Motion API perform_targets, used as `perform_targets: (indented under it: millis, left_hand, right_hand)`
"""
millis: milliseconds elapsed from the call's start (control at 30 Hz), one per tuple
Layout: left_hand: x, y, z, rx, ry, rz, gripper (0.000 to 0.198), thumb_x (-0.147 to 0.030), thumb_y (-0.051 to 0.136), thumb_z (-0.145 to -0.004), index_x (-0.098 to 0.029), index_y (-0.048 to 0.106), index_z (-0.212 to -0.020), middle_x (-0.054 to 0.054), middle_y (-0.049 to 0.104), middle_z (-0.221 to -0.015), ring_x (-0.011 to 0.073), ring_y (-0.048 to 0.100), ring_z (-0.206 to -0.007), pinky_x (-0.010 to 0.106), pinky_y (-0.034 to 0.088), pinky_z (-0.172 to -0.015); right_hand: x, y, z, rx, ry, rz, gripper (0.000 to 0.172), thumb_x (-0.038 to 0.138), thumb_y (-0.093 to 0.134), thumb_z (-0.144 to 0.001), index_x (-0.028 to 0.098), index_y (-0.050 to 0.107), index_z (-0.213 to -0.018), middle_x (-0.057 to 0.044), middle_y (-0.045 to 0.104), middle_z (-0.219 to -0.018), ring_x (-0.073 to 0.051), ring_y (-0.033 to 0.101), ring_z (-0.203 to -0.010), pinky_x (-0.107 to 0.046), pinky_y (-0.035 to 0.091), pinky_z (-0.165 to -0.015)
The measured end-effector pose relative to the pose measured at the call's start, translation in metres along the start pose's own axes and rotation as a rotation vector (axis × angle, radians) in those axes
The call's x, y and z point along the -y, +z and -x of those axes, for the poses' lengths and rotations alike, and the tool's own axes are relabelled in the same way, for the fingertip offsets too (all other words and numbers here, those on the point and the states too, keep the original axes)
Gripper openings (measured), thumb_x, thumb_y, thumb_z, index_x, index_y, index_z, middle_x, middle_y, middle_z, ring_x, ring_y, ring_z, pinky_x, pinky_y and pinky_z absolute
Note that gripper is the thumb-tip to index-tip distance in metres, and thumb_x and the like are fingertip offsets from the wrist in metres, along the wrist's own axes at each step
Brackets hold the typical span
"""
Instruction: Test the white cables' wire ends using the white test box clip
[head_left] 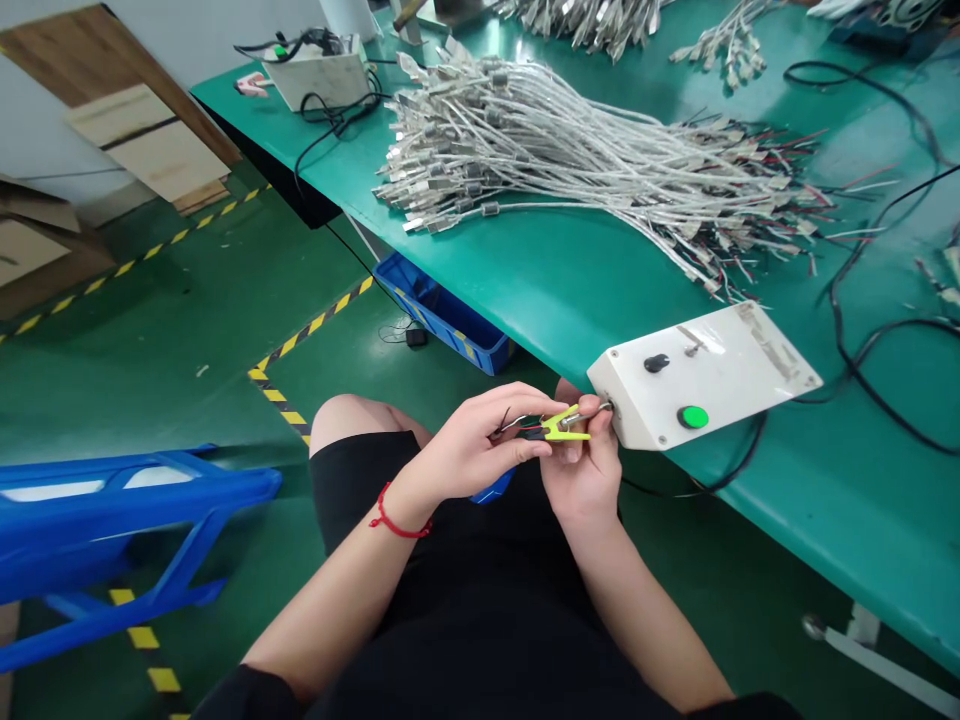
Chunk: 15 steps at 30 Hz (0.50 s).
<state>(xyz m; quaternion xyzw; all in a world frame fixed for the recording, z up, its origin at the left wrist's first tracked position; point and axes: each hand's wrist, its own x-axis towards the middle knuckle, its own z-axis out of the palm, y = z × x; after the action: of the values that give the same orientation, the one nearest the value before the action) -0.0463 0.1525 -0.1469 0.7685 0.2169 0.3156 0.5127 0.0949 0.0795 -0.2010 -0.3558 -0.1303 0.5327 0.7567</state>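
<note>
**At the bench (570, 300) edge, a yellow clip (564, 428) sits pinched beside a white control box (705, 375)**

Over the green floor (187, 300), marked with yellow-and-black tape (315, 325), the green-topped bench carries a large bundle of braided USB cables (570, 160) and loose black cords (847, 330). A blue crate (442, 315) sits below its edge. The box has a black knob (656, 363) and a green button (693, 417). In the person's lap, just beside the box, the left hand (469, 445) holds a narrow grip on the clip and its thin wires (510, 430). The right hand (581, 470) closes a narrow grip on the clip's other side, near a metal rod (581, 418) reaching toward the box.
</note>
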Motion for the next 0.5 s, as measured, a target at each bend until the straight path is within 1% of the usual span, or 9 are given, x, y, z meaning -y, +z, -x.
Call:
perform_targets:
  millis: [67,133,267,333,433,500]
  left_hand:
    - [-0.0006,-0.0018,-0.0011,0.011,-0.015,0.034,0.036,-0.032,0.080,-0.097,-0.021,0.076,-0.132,0.012,0.077,-0.120,0.0238,0.075,-0.105,0.034,0.061,-0.089]
    - [-0.0007,-0.0034,-0.0025,0.018,-0.017,0.053,0.035,-0.033,0.079,-0.098,-0.021,0.076,-0.131,0.012,0.077,-0.119,0.0236,0.076,-0.104,0.033,0.062,-0.088]
    - [0.0003,-0.0067,-0.0048,0.035,0.014,0.044,0.032,-0.031,0.075,-0.101,-0.023,0.076,-0.132,0.012,0.076,-0.121,0.0252,0.075,-0.109,0.037,0.062,-0.097]
    - [0.0012,-0.0078,-0.0046,0.042,0.029,0.039,0.032,-0.031,0.073,-0.102,-0.023,0.075,-0.133,0.012,0.076,-0.122,0.0252,0.075,-0.110,0.038,0.062,-0.098]
    - [0.0031,-0.0062,-0.0015,0.040,0.004,0.031,0.035,-0.033,0.073,-0.102,-0.023,0.075,-0.135,0.013,0.076,-0.123,0.0255,0.075,-0.108,0.037,0.063,-0.093]
    - [0.0045,-0.0023,0.0017,0.014,-0.023,0.020,0.040,-0.036,0.077,-0.099,-0.022,0.074,-0.137,0.014,0.076,-0.123,0.0255,0.076,-0.106,0.036,0.063,-0.089]
  right_hand:
    - [0.0000,0.0000,0.0000,0.007,-0.007,0.009,0.031,0.059,0.070,-0.097,0.029,0.064,-0.090,0.009,0.032,-0.048,-0.012,0.029,-0.047,-0.025,0.037,-0.052]
    - [0.0000,-0.0002,0.0001,0.010,-0.011,0.020,0.032,0.059,0.069,-0.098,0.029,0.063,-0.089,0.009,0.031,-0.048,-0.013,0.028,-0.047,-0.026,0.036,-0.052]
    - [0.0001,-0.0001,-0.0004,0.004,-0.009,0.042,0.031,0.059,0.068,-0.098,0.030,0.063,-0.089,0.009,0.030,-0.049,-0.014,0.027,-0.046,-0.027,0.034,-0.051]
    - [-0.0001,-0.0004,-0.0010,0.004,-0.007,0.047,0.031,0.060,0.068,-0.098,0.030,0.062,-0.089,0.009,0.029,-0.049,-0.014,0.026,-0.047,-0.027,0.035,-0.050]
    - [-0.0008,-0.0022,-0.0020,0.013,-0.005,0.053,0.031,0.061,0.068,-0.097,0.031,0.062,-0.091,0.009,0.028,-0.050,-0.014,0.027,-0.048,-0.027,0.036,-0.050]
    - [-0.0013,-0.0039,-0.0024,0.021,0.001,0.056,0.031,0.062,0.068,-0.097,0.032,0.063,-0.091,0.008,0.029,-0.051,-0.014,0.029,-0.049,-0.026,0.038,-0.051]
